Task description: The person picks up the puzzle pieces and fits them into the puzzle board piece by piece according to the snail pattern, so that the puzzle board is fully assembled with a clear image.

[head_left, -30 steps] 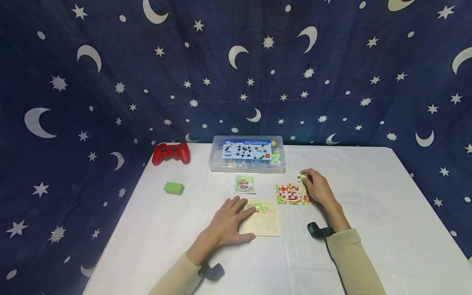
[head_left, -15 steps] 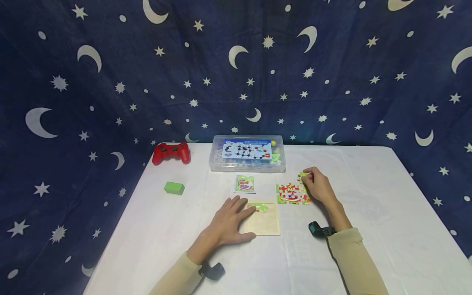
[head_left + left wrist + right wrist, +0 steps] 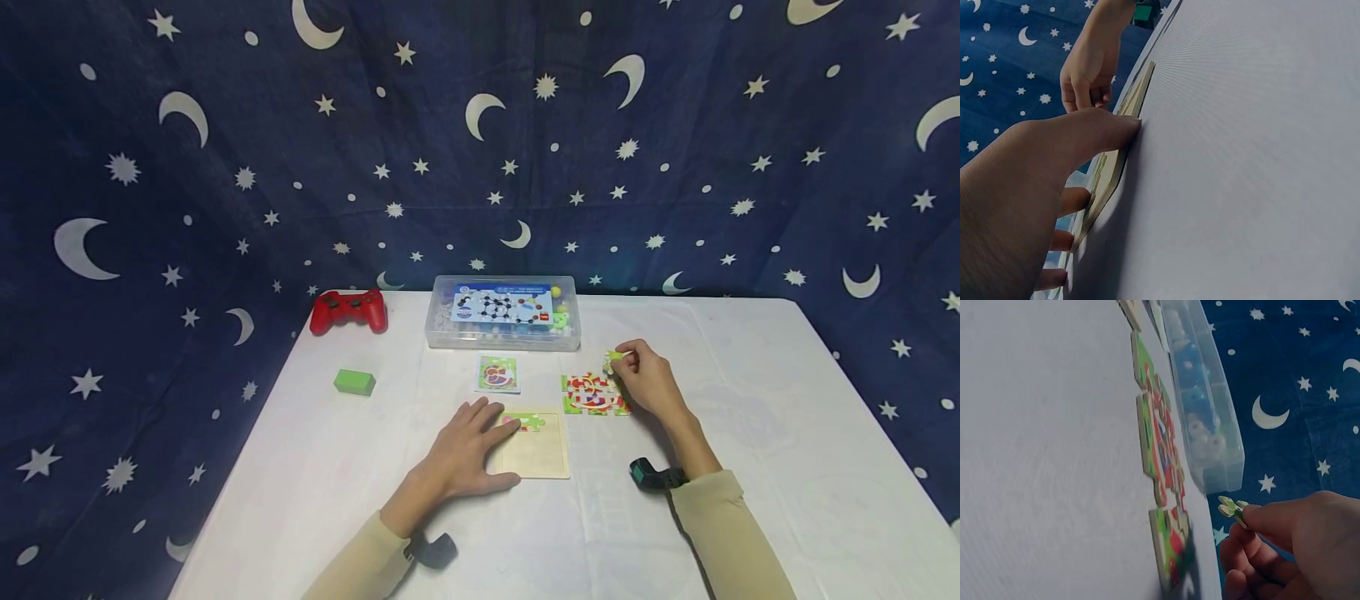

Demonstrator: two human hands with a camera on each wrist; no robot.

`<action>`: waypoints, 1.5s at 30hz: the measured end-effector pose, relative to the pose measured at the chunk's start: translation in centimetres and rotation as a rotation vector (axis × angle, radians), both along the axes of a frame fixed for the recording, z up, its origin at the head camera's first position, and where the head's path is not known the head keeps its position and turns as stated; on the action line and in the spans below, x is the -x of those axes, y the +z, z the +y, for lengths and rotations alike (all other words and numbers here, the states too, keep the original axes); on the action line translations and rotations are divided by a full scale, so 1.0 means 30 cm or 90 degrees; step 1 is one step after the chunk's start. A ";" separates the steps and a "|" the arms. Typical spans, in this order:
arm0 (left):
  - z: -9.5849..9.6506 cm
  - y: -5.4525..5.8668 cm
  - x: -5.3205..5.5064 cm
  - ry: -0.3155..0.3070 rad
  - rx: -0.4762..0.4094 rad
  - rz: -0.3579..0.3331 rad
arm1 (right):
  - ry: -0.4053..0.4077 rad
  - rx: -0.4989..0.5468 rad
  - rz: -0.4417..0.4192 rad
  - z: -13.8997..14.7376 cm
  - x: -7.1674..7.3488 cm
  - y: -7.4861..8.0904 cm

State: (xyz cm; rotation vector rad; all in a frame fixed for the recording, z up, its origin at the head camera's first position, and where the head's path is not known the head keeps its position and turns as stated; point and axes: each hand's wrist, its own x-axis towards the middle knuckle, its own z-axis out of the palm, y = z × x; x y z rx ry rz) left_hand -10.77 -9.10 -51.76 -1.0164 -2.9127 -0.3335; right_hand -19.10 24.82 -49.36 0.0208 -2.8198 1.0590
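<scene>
While your L hand (image 3: 467,450) lies spread over the L side of the wooden tray (image 3: 536,460), fingers apart, thumb at the near edge, your R hand (image 3: 651,382) has thumb + fingertips clamped on one greenish puzzle piece (image 3: 611,362). Piece is just beyond the loose pcs (image 3: 595,397), R of the tray; in the R wrist view it looks raised off the table (image 3: 757,433). Tray has a short strip of pcs (image 3: 534,422) along its far edge, partly covered by your L index.

Step in hand, my read: picking & orienting a pc for the tray, early on. Next move prob. calls for checking it vs the picture card (image 3: 498,375) just beyond the tray, turning it to suit, then carrying it L & seating it by the strip, w/ L hand steadying the tray. Tabs likely need lining up w/ neighbor pcs before you press. Can't tell which spot it fits: print too small, partly hidden by your fingers.
</scene>
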 end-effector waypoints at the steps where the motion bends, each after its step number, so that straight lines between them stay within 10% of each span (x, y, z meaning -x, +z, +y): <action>1: 0.000 0.000 0.000 0.000 -0.001 -0.001 | 0.002 0.000 -0.001 -0.003 -0.003 0.003; 45: -0.001 -0.007 0.004 -0.002 -0.004 0.013 | 0.183 -0.002 -0.010 -0.209 -0.149 0.013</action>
